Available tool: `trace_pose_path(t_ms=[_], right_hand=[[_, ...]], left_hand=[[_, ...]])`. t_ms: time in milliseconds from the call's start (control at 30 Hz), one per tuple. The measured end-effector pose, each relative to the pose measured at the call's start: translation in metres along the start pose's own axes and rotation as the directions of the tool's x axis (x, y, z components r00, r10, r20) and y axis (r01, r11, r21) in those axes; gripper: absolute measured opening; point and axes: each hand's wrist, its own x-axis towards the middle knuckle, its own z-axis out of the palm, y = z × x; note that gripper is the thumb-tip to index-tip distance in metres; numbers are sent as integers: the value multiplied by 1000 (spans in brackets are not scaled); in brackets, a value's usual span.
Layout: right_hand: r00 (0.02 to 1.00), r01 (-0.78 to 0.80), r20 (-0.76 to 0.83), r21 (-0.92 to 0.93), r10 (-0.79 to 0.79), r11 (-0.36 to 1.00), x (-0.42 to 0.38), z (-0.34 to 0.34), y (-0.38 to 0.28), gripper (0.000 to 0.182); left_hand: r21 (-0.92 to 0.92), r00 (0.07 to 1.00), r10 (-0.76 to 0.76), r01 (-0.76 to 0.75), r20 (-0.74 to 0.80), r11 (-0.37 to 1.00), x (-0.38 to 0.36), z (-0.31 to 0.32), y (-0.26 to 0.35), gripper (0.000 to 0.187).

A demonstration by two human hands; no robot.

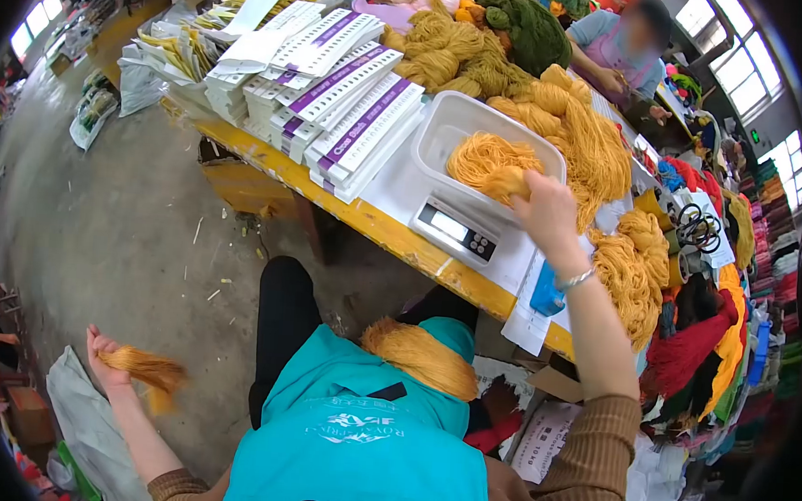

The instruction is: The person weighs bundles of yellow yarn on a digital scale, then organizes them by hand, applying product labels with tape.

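Note:
My right hand [547, 210] is closed on a bundle of orange thread [506, 183] at the right side of a clear plastic tub [432, 140]. More orange thread [480, 157] lies coiled inside the tub. The tub rests on a digital scale [455, 230] near the table's front edge. Out to the left, over the floor, my left hand [108, 361] grips a hank of orange-brown thread [148, 369], its loose end blurred. Another thick hank of orange thread [422, 357] lies across my lap on the teal apron [353, 431].
Stacks of white and purple cards [363, 124] stand left of the tub on the yellow-edged table [401, 248]. Yellow yarn piles [599, 162], a blue object [547, 290] and black scissors [698, 229] lie to the right. A person [620, 43] sits across the table.

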Motion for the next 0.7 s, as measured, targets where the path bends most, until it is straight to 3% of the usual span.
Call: trace_pose_path(t_ms=[33,67,100,133,167,267,400,567,600,700], right_hand=[[999,25,-48,21,-24,999,-16,-3,-11,15],[984,109,-145,53,-101,993,-29,-1,-16,14],[955,194,-243,76,-171,978,-41,1,-19,14],[952,223,-227,59,-205,973,-52,7,-19,27],[954,218,-222,58,-200,974,-61,3,-21,27],[962,188,-211,41,-176,981,-80,-11,-23,61],[957,162,-270,200,-104,966,-86,-36,-14,64],[961,168,-250,211,-113,963,-88,-48,-11,66],[966,170,-231,218,-119,961,-87,-48,-11,67],[974,170,-184,191,-135,967,-87,-35,-14,71]], left_hand=[[18,968,-112,110,225,994,15,-24,3,32],[61,873,-218,214,436,975,23,-35,4,33],[67,872,-225,218,434,974,18,-30,-3,33],[78,848,-265,259,458,963,13,-27,-14,33],[91,822,-305,299,482,950,3,-19,-28,33],[132,773,-357,341,524,931,-13,7,-59,33],[99,721,-392,414,571,905,-38,54,-95,29],[-14,814,-313,366,489,931,-76,118,-127,18],[-10,740,-333,416,584,909,-73,121,-129,23],[13,684,-318,411,656,911,-79,139,-132,32]])
